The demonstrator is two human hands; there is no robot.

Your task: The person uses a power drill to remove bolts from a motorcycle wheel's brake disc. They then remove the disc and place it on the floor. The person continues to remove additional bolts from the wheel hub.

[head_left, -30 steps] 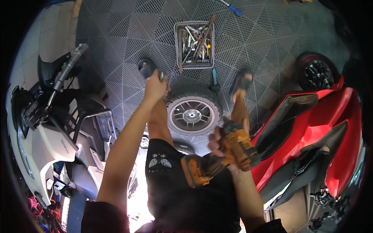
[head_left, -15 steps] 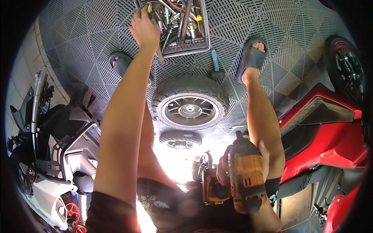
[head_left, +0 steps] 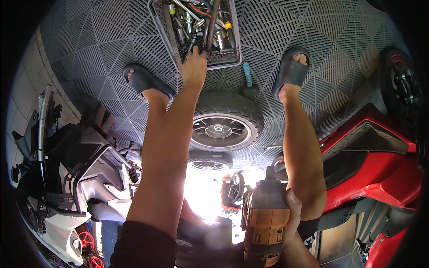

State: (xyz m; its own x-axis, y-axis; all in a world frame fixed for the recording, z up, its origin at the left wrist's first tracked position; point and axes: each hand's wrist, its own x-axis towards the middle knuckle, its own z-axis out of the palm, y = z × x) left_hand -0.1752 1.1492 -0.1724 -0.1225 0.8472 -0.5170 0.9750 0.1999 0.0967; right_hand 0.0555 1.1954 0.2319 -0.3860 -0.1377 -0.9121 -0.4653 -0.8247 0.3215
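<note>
tool tray [head_left: 225, 60], cropped above, is partly hidden by the left hand [head_left: 194, 69].

Tool tray [head_left: 225, 65] at top centre of frame, on floor mat [head_left: 330, 58]; hand tools [head_left: 219, 38] inside. Left hand [head_left: 194, 70] at tray's lower edge, fingers within. Mallet [head_left: 248, 73] below tray's lower right corner. Wheel [head_left: 218, 129] at centre, second wheel [head_left: 209, 163] below it. Power drill [head_left: 267, 221] in right hand [head_left: 293, 212], lower centre-right. Silver-side motorcycle omitted from none: left motorcycle [head_left: 100, 181] at left; right motorcycle [head_left: 368, 172] at right.
</note>
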